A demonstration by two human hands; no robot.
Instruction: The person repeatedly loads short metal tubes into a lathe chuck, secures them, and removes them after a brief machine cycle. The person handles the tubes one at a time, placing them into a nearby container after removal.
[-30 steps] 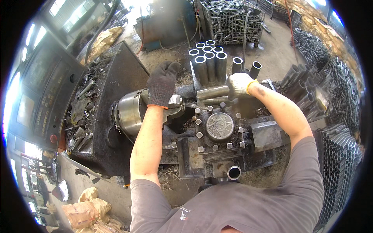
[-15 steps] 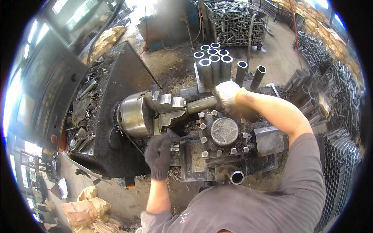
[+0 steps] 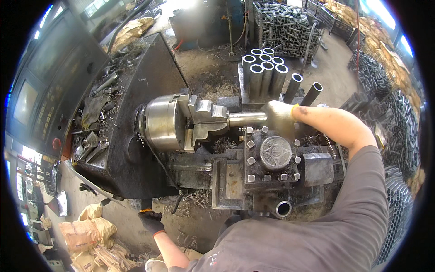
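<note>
A lathe chuck (image 3: 164,122) with stepped jaws (image 3: 209,113) stands left of the middle. Between its jaws sits one end of a steel tube (image 3: 247,119), lying roughly level. My right hand (image 3: 280,114), in a pale glove, is closed around the tube's other end, beyond the tool post (image 3: 276,153). Down at the headstock's lower front, my left hand (image 3: 152,221) in a dark glove is beside a small orange-edged part (image 3: 145,210). Its fingers are too dark to make out, and whether it touches that part is unclear.
Several upright steel tubes (image 3: 267,79) stand behind the tool post. Another tube end (image 3: 283,208) points up near my body. Metal scraps lie on the headstock (image 3: 140,81). Wire crates of parts (image 3: 285,31) stand behind, and sacks (image 3: 86,233) lie at lower left.
My left hand has moved from beside the chuck down and toward me, to the headstock's lower front. My right hand stays on the tube, which now looks more level. The view has shifted slightly.
</note>
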